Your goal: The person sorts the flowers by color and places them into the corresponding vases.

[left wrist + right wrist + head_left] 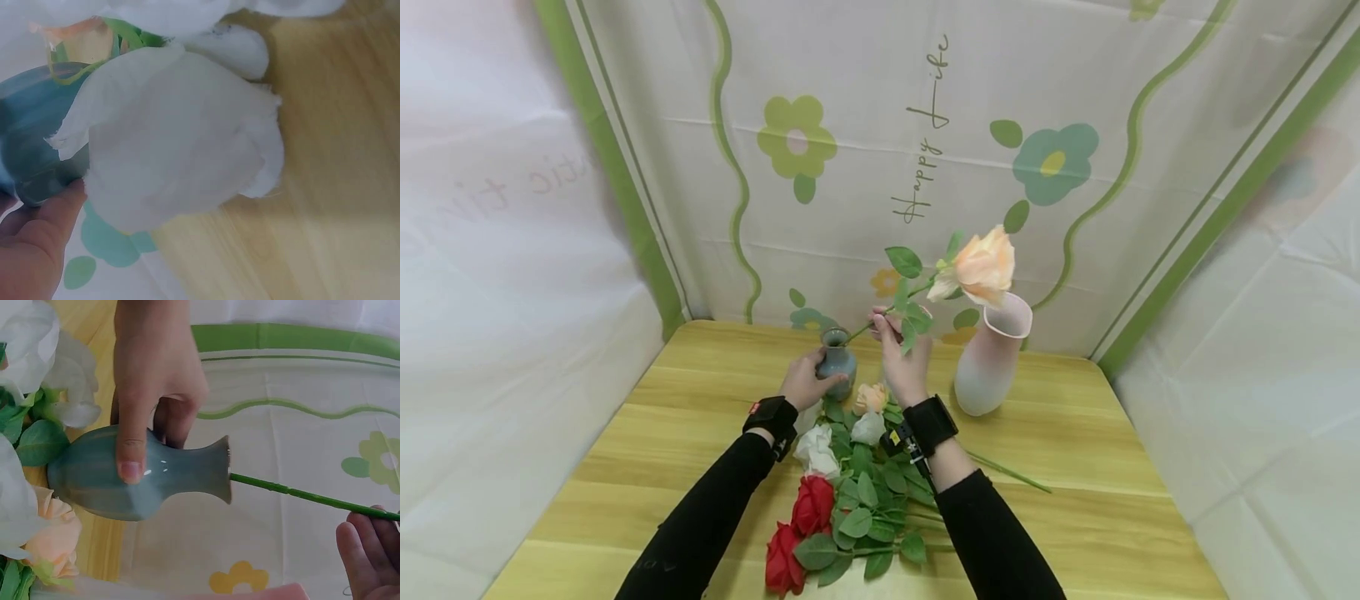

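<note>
While the left hand (805, 383) grips the blue vase (842, 365) on the surface (1075, 467), we find the right hand (906, 362) pinching the peach rose (981, 268) by its stem (294, 490), which slants up rightward from the vase's mouth (229, 450), just left of that hand.

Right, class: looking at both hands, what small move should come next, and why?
Probably the right hand should tip the ruffled peach-coloured rose more upright and ease its slim green stem farther down: the stem slants, meeting the mouth of the rounded blue-grey glazed vase with a long stretch exposed, while the left hand grips the vase.
</note>
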A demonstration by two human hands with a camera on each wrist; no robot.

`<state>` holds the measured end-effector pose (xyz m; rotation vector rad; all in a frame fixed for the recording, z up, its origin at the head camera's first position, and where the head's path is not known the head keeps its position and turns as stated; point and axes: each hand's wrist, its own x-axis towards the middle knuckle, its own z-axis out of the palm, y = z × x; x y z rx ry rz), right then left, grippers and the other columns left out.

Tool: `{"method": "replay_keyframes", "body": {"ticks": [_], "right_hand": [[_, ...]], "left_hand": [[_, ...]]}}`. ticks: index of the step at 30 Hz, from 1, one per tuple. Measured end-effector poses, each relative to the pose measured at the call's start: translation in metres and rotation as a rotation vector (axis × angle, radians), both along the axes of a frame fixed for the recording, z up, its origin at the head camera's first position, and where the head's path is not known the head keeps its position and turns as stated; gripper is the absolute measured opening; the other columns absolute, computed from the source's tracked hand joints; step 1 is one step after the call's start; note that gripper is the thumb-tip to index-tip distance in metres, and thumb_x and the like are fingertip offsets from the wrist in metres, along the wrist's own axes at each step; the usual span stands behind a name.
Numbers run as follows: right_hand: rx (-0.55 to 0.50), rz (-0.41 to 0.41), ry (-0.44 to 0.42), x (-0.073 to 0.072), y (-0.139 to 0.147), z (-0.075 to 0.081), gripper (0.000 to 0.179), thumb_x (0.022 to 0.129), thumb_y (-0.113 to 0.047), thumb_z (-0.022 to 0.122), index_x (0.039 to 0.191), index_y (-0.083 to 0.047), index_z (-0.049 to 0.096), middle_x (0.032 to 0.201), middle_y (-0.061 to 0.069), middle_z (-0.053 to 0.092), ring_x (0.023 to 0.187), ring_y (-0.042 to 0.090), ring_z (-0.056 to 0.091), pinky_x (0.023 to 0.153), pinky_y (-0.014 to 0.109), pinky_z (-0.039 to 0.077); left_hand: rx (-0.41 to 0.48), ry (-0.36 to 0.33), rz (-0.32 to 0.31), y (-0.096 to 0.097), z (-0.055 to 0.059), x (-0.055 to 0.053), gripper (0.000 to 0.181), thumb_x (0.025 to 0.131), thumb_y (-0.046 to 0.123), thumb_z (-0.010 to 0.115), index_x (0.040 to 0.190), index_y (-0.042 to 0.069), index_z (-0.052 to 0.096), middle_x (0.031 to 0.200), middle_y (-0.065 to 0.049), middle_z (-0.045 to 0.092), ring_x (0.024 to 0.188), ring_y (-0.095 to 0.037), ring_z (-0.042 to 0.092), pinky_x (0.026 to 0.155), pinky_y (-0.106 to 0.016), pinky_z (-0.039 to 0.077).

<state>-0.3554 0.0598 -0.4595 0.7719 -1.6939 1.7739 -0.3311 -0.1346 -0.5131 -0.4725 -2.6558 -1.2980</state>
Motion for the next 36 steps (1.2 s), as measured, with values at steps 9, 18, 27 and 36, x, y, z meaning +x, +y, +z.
{"method": "replay_keyframes", "body": {"ticks": [9, 18, 27, 36], "right_hand": [[0.326, -0.199, 0.131, 0.042, -0.017, 0.033, 0.016, 0.097, 0.003, 0.061, 0.108, 0.001, 0.071, 0.104, 0.017, 0.070, 0.088, 0.025, 0.066, 0.082, 0.028, 0.049], [0.509, -0.325, 0.075, 0.035, -0.027, 0.019, 0.011, 0.097, 0.001, 0.063, 0.101, 0.001, 0.073, 0.076, 0.015, 0.066, 0.063, 0.027, 0.060, 0.057, 0.029, 0.049], [0.625, -0.350, -0.049, 0.031, -0.034, 0.014, 0.018, 0.092, 0.009, 0.062, 0.090, -0.005, 0.074, 0.083, 0.010, 0.070, 0.075, 0.025, 0.066, 0.063, 0.031, 0.052], [0.626, -0.175, -0.201, 0.037, -0.042, 0.011, 0.031, 0.102, -0.012, 0.059, 0.129, 0.003, 0.063, 0.124, 0.016, 0.062, 0.121, 0.031, 0.051, 0.106, 0.035, 0.041]], "left_hand": [[-0.018, -0.015, -0.002, 0.005, -0.001, -0.002, 0.069, 0.096, 0.028, 0.069, 0.147, -0.006, 0.039, 0.138, -0.027, 0.050, 0.125, -0.041, 0.050, 0.103, -0.044, 0.047], [-0.035, -0.031, 0.009, 0.011, 0.002, -0.002, 0.069, 0.096, 0.029, 0.068, 0.146, -0.007, 0.039, 0.140, -0.029, 0.047, 0.126, -0.044, 0.047, 0.102, -0.046, 0.047], [0.041, 0.062, -0.085, -0.006, -0.068, -0.052, 0.069, 0.096, 0.041, 0.066, 0.149, 0.006, 0.041, 0.140, -0.020, 0.049, 0.127, -0.035, 0.048, 0.101, -0.044, 0.046], [0.063, 0.109, -0.087, -0.027, -0.105, -0.070, 0.075, 0.096, 0.045, 0.064, 0.155, 0.012, 0.032, 0.143, -0.017, 0.047, 0.129, -0.031, 0.046, 0.102, -0.039, 0.045]]}}
